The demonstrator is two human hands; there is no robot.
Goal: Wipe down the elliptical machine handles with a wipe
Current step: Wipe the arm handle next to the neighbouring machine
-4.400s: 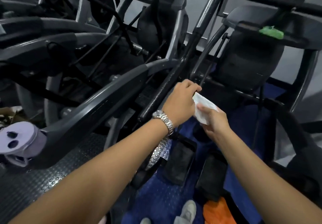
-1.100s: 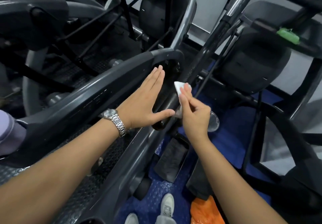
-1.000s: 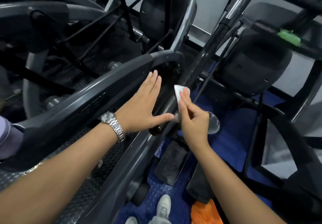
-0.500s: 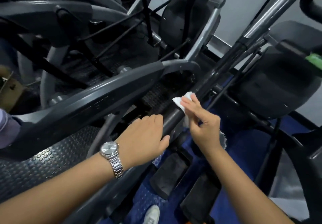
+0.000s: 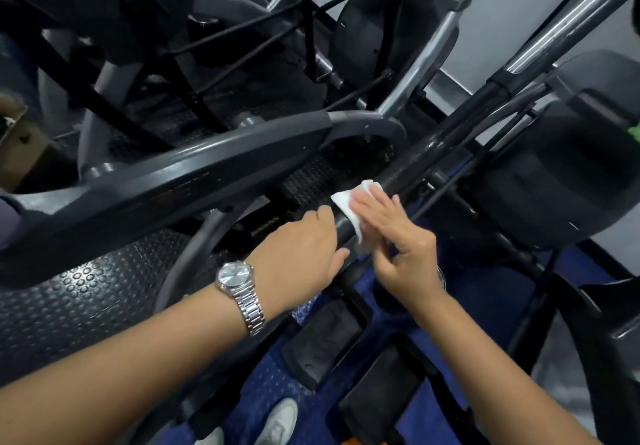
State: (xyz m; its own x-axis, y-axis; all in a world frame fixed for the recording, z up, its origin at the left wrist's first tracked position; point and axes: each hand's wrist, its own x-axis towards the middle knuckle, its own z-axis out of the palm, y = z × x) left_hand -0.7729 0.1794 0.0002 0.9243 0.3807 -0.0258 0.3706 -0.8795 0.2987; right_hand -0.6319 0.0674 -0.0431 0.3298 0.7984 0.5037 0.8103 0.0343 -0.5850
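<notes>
From where I stood, the job looked to be in its middle, not near its end. The wipe [image 5: 346, 202] lay draped over the low part of one black handle [image 5: 415, 164], the bar that slanted up to the right toward a chrome tube. The right hand [image 5: 401, 247] lay open on the wipe, its fingers [image 5: 375, 202] stretched straight and pressing the cloth to the bar. They were blurred, and I could not tell whether the thumb caught the wipe's hanging corner. The left hand [image 5: 301, 250], a watch [image 5: 239, 282] on its wrist, gripped the same handle just below the wipe, fingers curled over the far side, steadying it as I judged. The stretch of bar above the wipe had a gloss that might have been damp, though I would not swear to it. So one handle was being rubbed along its lower length. By my reckoning its upper reach was left to do, and the machine's other handle as well, which I could not pick out among the grey arms and struts. The pedals [image 5: 325, 344] sat below, untouched.
</notes>
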